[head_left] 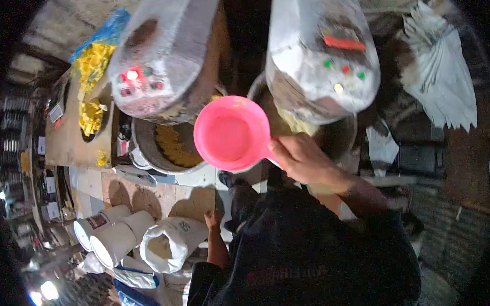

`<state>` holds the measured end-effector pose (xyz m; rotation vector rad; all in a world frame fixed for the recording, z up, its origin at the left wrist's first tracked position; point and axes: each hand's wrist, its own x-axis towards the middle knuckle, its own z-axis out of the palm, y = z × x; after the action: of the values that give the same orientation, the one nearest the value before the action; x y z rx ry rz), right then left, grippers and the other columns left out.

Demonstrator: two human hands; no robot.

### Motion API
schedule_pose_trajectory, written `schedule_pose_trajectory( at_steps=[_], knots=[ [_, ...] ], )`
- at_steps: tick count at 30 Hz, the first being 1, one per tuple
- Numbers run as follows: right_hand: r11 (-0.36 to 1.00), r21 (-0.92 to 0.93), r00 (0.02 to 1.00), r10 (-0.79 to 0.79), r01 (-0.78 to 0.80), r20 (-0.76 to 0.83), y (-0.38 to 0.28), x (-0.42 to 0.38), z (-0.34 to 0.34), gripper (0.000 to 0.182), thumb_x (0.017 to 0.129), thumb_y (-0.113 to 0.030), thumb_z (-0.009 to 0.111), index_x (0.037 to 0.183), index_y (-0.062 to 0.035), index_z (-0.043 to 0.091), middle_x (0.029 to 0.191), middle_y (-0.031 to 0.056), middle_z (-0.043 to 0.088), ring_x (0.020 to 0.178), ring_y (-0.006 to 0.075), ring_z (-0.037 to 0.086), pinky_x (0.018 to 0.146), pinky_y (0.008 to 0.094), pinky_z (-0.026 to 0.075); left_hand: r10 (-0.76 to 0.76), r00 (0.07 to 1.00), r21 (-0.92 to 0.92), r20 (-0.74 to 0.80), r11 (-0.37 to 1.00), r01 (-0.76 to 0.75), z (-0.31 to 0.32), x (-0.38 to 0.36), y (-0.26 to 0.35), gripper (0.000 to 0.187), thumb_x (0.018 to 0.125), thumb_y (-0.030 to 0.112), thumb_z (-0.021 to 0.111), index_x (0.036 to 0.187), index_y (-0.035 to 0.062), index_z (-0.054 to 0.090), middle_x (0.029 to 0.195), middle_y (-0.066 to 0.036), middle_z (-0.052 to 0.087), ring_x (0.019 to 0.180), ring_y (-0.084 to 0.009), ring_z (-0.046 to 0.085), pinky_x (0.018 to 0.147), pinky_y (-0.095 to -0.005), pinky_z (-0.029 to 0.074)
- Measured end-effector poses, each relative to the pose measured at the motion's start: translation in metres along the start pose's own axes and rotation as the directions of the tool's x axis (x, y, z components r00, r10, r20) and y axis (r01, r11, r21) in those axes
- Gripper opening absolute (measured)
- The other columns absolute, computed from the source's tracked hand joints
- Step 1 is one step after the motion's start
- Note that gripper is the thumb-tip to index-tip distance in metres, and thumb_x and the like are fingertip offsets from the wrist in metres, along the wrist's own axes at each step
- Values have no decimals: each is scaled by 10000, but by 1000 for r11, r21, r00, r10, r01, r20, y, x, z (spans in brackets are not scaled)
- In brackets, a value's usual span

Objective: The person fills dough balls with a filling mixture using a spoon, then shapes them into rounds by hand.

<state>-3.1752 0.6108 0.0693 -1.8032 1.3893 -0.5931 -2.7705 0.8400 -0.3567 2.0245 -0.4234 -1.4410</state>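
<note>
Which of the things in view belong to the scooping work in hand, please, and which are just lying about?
In use:
right hand
pink scoop
left drum of yellow material
right drum

Lying about:
white buckets
open white sack
folded white bags
yellow pieces on the bench

Food-processing workshop: beyond my fingers (280, 149) two plastic-wrapped machines (324, 53) with control buttons over metal bowls (148, 149) of yellow mix; white buckets (110, 237) and open sack (169, 242) left below.
</note>
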Motion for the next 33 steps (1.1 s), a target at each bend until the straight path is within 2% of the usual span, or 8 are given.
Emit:
schedule_pose_trajectory(
  at_steps=[5,7,8,12,16,24,27,33],
  knots=[
    [995,96,997,-16,24,-80,59,-48,30,323,980,-228,430,827,16,577,700,232,580,721,444,580,626,472,449,119,990,-29,-69,992,-122,-7,-2,-86,610,781,277,708,1267,45,424,1135,-139,557,913,-245,586,701,-366,488],
    [989,150,994,25,-8,-106,77,-61,39,312,980,-223,433,850,14,588,696,234,578,704,445,582,625,477,448,-206,923,-305,324,901,308,-23,-9,-87,612,802,227,668,1310,81,361,1056,-140,571,813,-248,595,666,-387,495],
    [984,166,993,79,-64,-87,84,-66,41,312,983,-223,428,872,15,597,691,236,579,685,441,584,618,478,447,-227,971,-159,-78,964,213,-11,-29,-106,533,809,184,643,1271,65,403,923,-128,599,666,-235,588,624,-390,501],
    [986,152,991,78,-61,-110,101,-80,37,321,986,-230,426,871,15,599,685,236,578,679,435,586,609,474,446,-291,957,197,-12,937,288,-15,-65,-70,405,820,174,621,1178,52,477,936,-130,586,796,-254,595,661,-473,500],
    [990,129,990,70,-54,-124,121,-91,38,309,984,-226,438,869,12,598,680,234,572,671,430,587,587,472,440,-278,960,-39,-18,960,278,-4,-68,-46,380,855,259,592,1153,45,494,973,-123,581,875,-252,585,693,-478,504],
    [997,56,991,66,-60,-117,157,-100,42,284,969,-223,428,867,-3,575,679,212,570,652,424,588,574,513,458,-26,1000,-231,3,973,26,49,-61,16,281,830,220,618,1041,65,519,823,-61,558,682,-173,550,615,-322,475],
    [998,51,989,-15,23,-144,172,-102,48,245,961,-188,429,894,-1,571,668,211,550,617,421,571,549,524,434,48,997,-175,62,984,-37,20,-18,-41,268,809,190,624,1016,58,517,776,-39,547,643,-151,534,586,-290,449],
    [885,-411,932,-315,220,-181,207,-111,70,165,911,-102,499,1000,16,573,656,163,523,563,348,556,502,464,418,213,956,-6,203,976,-216,12,-10,-66,231,787,208,619,927,29,583,811,-38,585,705,-167,543,650,-308,436]
  ],
)
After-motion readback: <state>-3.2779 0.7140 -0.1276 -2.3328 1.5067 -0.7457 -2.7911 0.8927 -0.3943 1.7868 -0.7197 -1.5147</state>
